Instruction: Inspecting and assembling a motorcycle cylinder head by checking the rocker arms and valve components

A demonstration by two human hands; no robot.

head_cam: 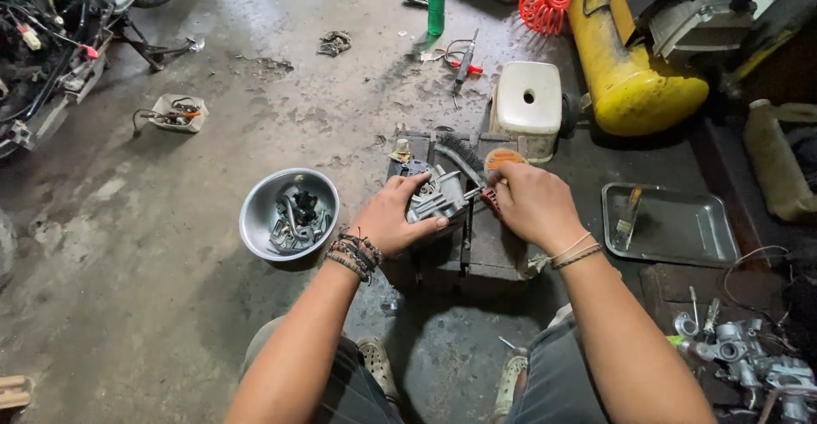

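My left hand (393, 216) grips a small metal carburettor (438, 195) and holds it over a dark, dirty box (477, 249) on the floor. My right hand (534, 204) is closed on a screwdriver (483, 191) with a reddish handle; its tip points left into the carburettor's side. A black wire brush (455, 157) and an orange round lid (504, 159) lie on the box behind the hands. Beaded bracelets sit on my left wrist, thin bands on my right.
A steel bowl (259, 220) with small parts stands left of the hands. A metal tray (689, 228) with a brush is at right, another carburettor (749, 360) at lower right. Behind: white stool (528, 100), yellow air tank (625, 66), green bottle (436, 0), motorcycle (51, 41).
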